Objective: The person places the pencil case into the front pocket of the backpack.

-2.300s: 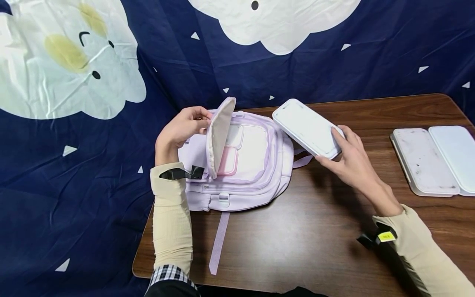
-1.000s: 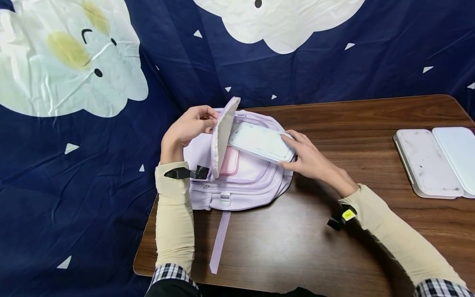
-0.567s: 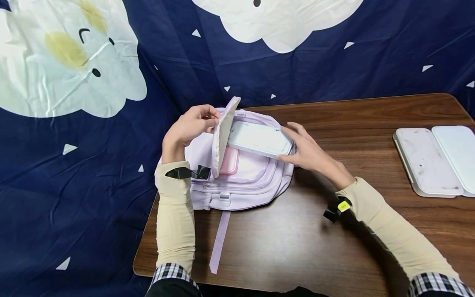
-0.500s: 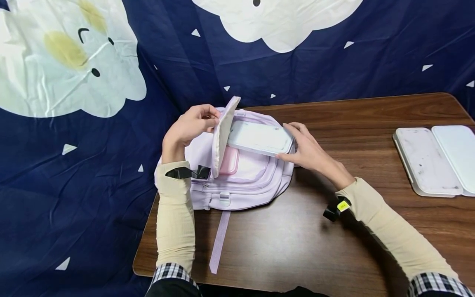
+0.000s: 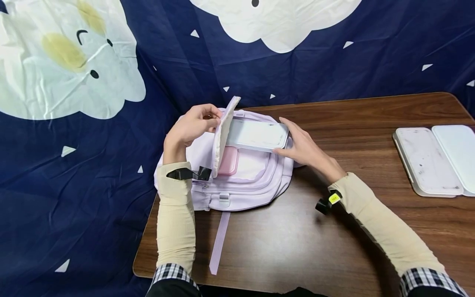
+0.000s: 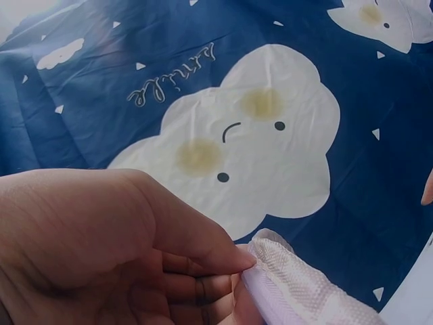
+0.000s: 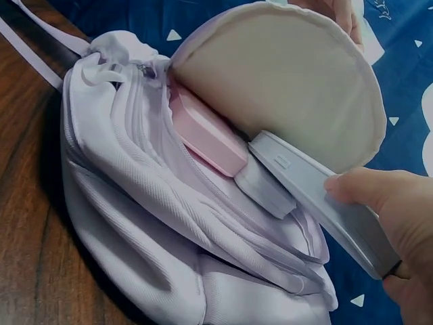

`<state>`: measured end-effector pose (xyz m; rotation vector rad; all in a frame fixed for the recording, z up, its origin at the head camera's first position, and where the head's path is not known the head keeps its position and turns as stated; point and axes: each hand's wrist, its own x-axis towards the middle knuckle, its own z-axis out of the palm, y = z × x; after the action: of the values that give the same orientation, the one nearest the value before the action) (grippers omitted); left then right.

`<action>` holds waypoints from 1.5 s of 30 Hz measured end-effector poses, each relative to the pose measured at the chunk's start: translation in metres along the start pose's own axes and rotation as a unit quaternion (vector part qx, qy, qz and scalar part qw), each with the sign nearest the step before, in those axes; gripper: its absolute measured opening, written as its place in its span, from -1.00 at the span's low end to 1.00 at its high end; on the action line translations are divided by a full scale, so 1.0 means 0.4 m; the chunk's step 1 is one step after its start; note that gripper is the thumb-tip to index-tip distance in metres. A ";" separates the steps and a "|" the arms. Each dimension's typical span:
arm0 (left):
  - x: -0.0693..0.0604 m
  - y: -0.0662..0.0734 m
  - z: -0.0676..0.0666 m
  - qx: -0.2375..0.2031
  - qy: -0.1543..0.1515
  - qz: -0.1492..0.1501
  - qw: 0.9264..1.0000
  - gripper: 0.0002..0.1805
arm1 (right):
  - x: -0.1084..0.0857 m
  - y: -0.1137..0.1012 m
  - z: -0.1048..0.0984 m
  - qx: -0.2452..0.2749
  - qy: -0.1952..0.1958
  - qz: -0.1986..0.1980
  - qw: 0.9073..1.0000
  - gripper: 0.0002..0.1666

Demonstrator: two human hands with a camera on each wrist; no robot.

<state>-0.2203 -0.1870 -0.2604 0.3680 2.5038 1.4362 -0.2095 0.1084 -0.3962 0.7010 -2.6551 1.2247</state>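
Observation:
A lavender backpack (image 5: 256, 197) lies on the table with its front pocket unzipped. My left hand (image 5: 191, 127) pinches the edge of the pocket's flap (image 5: 224, 138) between thumb and fingers and holds it up. My right hand (image 5: 307, 145) grips one end of a flat white case (image 5: 257, 134), thumb on the near side. The case's far end sits inside the pocket behind the flap, tilted in the right wrist view. Beneath it in the pocket are a pink case (image 7: 206, 132) and a smaller pale grey case (image 7: 265, 187).
An opened-out white case (image 5: 428, 163) or two flat white cases side by side lie at the right of the wooden table (image 5: 282, 247). A lavender strap (image 5: 219, 243) trails toward the front edge. A dark blue cloud-print cloth (image 5: 178, 49) hangs behind and at the left.
My right hand has carried the white case leftward from beside the backpack into the pocket opening, lately pushing it slightly farther back and left. My left hand keeps the flap raised.

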 end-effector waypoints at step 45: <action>-0.001 0.002 0.019 -0.010 0.020 0.016 1.000 -0.85 | 0.159 -0.036 0.151 0.033 -0.047 0.019 0.998 0.15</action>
<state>-0.2173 -0.1806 -0.2633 0.3824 2.5243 1.4932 -0.2547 0.0325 -0.4068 0.7380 -2.7273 1.3272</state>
